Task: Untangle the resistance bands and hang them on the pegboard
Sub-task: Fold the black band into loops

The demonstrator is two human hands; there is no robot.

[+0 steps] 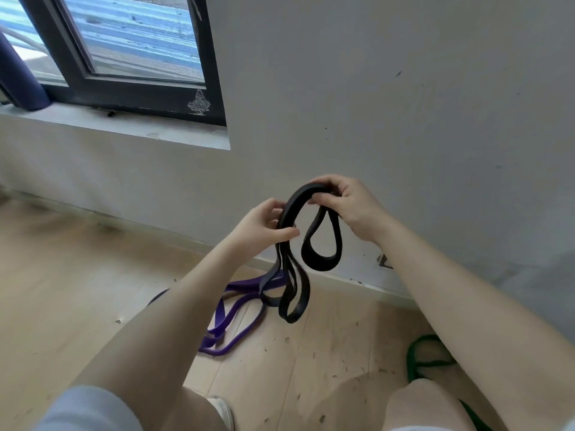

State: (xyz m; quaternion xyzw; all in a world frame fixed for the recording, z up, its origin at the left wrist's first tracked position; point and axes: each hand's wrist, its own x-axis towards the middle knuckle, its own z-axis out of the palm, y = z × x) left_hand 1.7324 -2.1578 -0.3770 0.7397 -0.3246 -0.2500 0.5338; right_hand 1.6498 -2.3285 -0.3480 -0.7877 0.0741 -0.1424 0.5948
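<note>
I hold a black resistance band (291,209) in the air in front of the wall. My left hand (261,227) pinches it on the left side, where several strands hang down in long loops. My right hand (347,202) grips the top of the arch, and a short wide loop (336,253) dangles below it. A purple band (231,312) lies in loose loops on the wooden floor under the black one. A green band (423,357) lies on the floor at the lower right, partly hidden by my right arm and knee. No pegboard is in view.
A grey wall (404,104) stands close ahead, with a dark-framed window (130,57) and its sill (124,129) at the upper left. A dark blue rolled mat (21,79) leans at the window's left. My knees fill the bottom of the view.
</note>
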